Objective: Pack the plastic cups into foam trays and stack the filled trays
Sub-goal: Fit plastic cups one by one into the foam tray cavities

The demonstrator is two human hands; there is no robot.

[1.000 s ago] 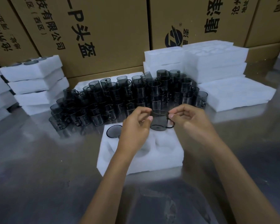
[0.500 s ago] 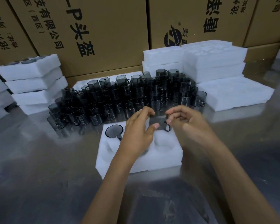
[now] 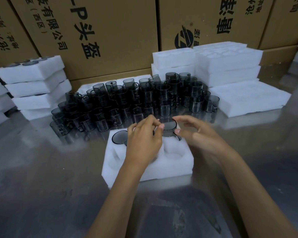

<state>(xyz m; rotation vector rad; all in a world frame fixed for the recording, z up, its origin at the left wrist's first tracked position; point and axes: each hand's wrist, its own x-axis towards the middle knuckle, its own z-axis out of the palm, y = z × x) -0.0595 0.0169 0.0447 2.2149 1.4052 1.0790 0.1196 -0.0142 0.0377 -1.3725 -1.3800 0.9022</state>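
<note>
- Both forearms are extended forward, converging toward the centre.
- The left hand [image 3: 144, 141] is held palm down, with its fingers curled.
- The right hand [image 3: 199, 134] is held alongside, with curved fingers and extended thumb.

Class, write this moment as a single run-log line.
step: seating cup in foam tray | left hand: on cup rim | right hand: beside cup | seated cup: far-left pocket

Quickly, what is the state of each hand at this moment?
Left hand: fingertips pinch the rim of the smoky cup in the foam tray.
Right hand: thumb touches the cup; grip cannot be told.
</note>
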